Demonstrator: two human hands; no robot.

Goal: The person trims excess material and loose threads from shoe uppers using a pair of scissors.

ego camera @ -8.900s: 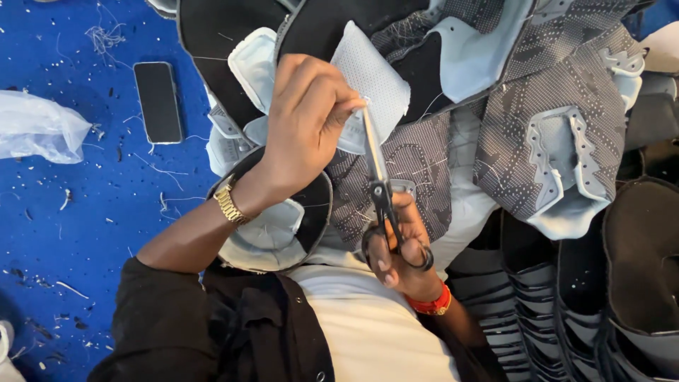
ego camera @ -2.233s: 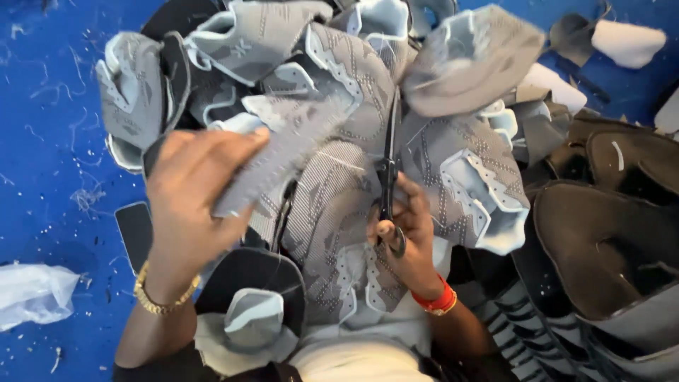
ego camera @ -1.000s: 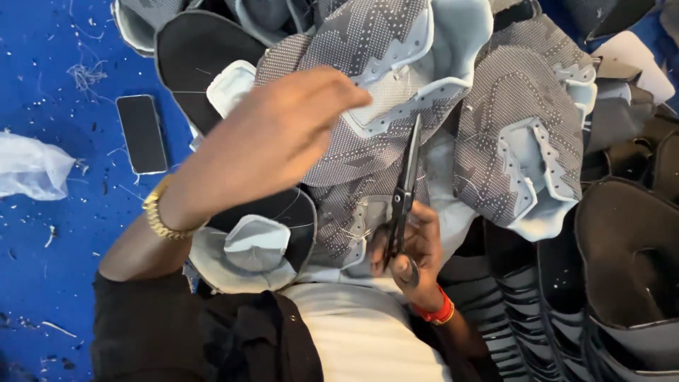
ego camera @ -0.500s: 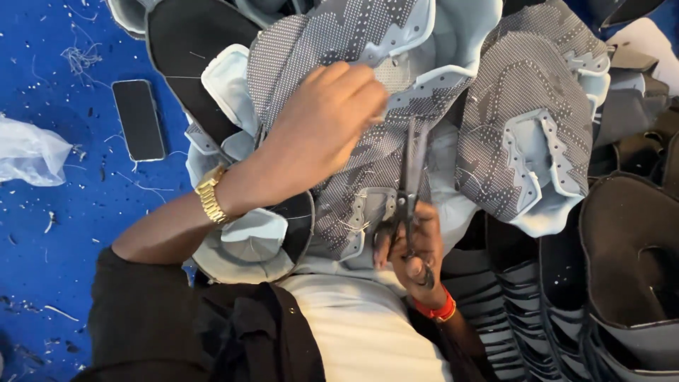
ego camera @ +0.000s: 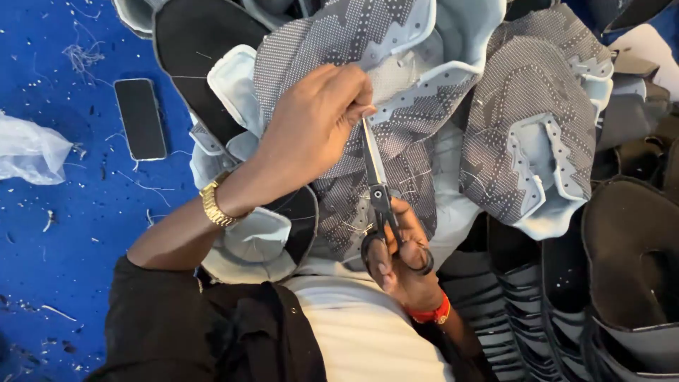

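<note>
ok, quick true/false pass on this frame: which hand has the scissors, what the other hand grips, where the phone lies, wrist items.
1. The right hand holds black-handled scissors. True.
2. The left hand pinches the grey patterned shoe upper by the blade tips. True.
3. The phone lies on the person's lap. False: it lies on the blue floor, to the left.
4. The gold watch is on the right wrist. False: left wrist; the right has a red band.
</note>
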